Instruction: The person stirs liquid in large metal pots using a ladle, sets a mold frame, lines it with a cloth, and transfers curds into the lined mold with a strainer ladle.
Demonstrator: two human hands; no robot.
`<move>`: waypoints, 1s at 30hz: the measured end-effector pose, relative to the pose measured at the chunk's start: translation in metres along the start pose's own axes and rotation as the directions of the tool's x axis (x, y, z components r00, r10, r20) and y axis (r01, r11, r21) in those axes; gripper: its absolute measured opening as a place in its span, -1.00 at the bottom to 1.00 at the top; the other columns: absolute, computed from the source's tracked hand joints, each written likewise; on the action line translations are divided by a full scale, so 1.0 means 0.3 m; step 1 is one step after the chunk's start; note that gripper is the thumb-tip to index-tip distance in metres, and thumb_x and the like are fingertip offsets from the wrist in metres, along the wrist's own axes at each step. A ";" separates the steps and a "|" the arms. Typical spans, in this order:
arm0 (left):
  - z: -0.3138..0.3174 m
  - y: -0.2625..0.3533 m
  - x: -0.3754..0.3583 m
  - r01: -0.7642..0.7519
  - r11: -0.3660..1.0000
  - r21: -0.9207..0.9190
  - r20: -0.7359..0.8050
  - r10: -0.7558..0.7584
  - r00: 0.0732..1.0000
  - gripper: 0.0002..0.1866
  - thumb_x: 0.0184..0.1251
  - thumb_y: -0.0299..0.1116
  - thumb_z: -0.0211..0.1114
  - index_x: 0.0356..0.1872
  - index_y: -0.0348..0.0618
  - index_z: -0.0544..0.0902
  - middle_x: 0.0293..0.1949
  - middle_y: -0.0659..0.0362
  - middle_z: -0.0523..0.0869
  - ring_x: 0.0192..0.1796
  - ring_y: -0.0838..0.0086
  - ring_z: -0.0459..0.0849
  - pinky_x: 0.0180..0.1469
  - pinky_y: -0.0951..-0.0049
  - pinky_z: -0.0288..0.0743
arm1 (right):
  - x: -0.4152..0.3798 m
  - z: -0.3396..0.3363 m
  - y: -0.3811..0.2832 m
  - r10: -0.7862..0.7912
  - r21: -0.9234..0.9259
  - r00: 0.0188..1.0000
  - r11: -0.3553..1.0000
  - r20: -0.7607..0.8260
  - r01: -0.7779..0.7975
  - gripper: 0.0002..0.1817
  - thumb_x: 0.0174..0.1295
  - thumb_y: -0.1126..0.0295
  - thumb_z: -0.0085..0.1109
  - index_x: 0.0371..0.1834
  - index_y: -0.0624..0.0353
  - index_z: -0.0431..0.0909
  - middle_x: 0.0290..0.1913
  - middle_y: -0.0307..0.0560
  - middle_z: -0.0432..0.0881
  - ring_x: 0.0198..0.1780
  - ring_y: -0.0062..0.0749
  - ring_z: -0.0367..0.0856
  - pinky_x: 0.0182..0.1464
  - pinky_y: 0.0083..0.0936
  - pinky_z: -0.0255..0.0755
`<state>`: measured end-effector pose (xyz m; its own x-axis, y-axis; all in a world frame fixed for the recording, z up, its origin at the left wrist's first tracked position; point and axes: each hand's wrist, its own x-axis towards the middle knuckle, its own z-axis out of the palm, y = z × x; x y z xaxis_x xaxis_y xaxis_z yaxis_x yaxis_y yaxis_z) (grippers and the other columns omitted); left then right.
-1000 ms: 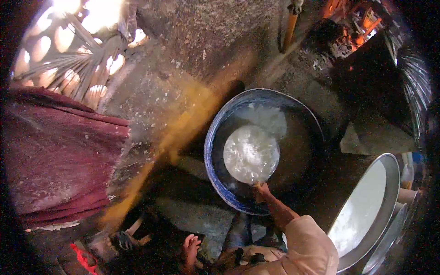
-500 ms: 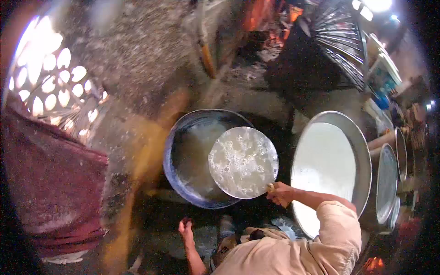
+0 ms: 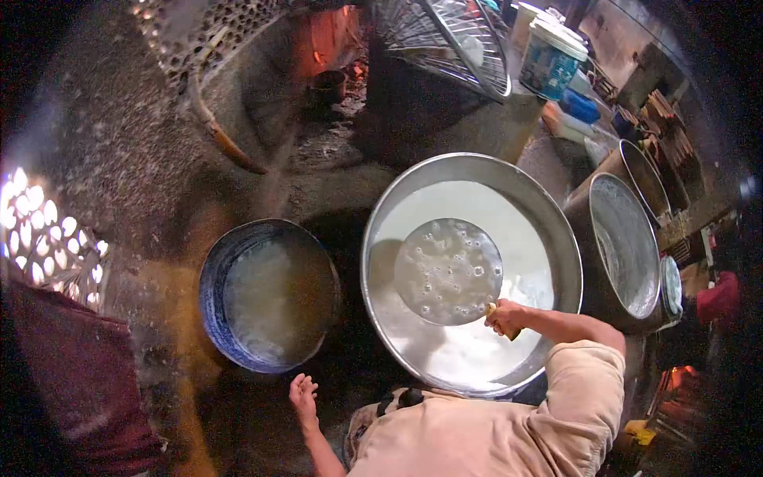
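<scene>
— What sits at the far left of the frame?
— A dark red cloth [image 3: 71, 381] in the lower left, with a patterned lattice [image 3: 48, 238] glowing above it.

— And moving inward?
— A blue-rimmed basin [image 3: 266, 296] stands on the floor left of centre, holding cloudy liquid. Just below it, at the lower edge, the left hand [image 3: 303, 395] hangs free with fingers spread, gripping nothing and close to the basin's rim.

— What is in the middle?
— A wide steel basin [image 3: 556, 238] filled with white liquid. Over it is a round flat skimmer [image 3: 447, 271], its disc wet and covered in bubbles. The right hand [image 3: 505, 318] is clenched around the skimmer's handle at the disc's lower right edge.

— Further right?
— A tall metal pot [image 3: 624, 242] stands just beside the steel basin, with another vessel behind it. In the upper right, a white and teal bucket [image 3: 551, 57] sits near a wire rack [image 3: 445, 40].
</scene>
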<state>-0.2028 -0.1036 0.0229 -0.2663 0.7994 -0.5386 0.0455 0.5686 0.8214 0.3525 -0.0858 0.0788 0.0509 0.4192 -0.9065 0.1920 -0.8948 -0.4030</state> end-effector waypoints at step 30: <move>0.444 0.253 0.007 -0.250 0.894 0.372 0.190 0.191 0.963 -0.65 0.23 -0.48 0.21 0.06 -0.25 0.49 -0.08 0.08 0.64 -0.02 0.43 0.59 0.06 0.46 0.43 | 0.371 -0.036 0.743 -0.087 0.441 0.915 0.856 -0.393 0.271 -0.93 -0.06 0.56 0.16 -0.59 0.24 0.45 -0.70 -0.16 0.44 -0.72 -0.41 0.43 -0.68 -0.43 0.33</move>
<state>-0.0717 -0.0329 0.0591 -0.0651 0.9153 -0.3975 0.4651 0.3803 0.7994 0.4116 -0.2369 -0.1106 0.4152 0.5222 -0.7449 -0.2543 -0.7196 -0.6461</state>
